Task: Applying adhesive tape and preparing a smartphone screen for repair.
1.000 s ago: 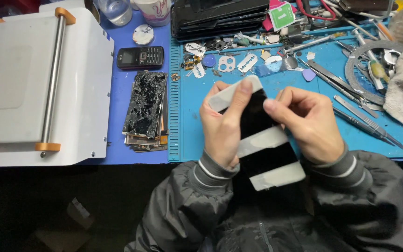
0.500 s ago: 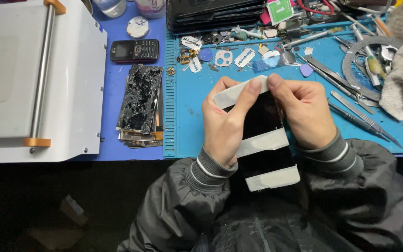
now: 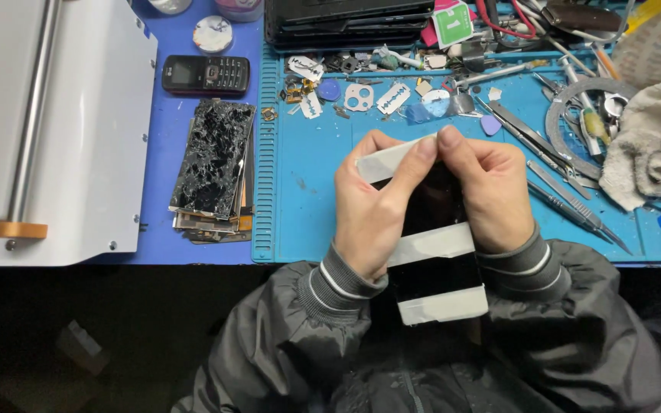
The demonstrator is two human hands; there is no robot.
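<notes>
Both my hands hold a black phone screen [image 3: 434,264] wrapped by three white tape bands, over the near edge of a blue work mat [image 3: 307,206]. My left hand [image 3: 372,206] grips its left side, with the fingers pressing on the top tape band [image 3: 388,159]. My right hand [image 3: 487,191] grips the right side, thumb and forefinger pinching the same band at the screen's top. The lower bands [image 3: 441,306] lie bare near my grey jacket cuffs.
A pile of cracked screens [image 3: 213,164] lies left of the mat, with a small black keypad phone [image 3: 206,74] behind it. A white machine [image 3: 47,130] fills the far left. Tweezers [image 3: 568,191], a razor blade, small parts and a beige cloth [image 3: 652,145] crowd the right and back.
My hands and the taped screen keep the same hold. The view has shifted slightly, so the bench items sit higher and further left in the picture.
</notes>
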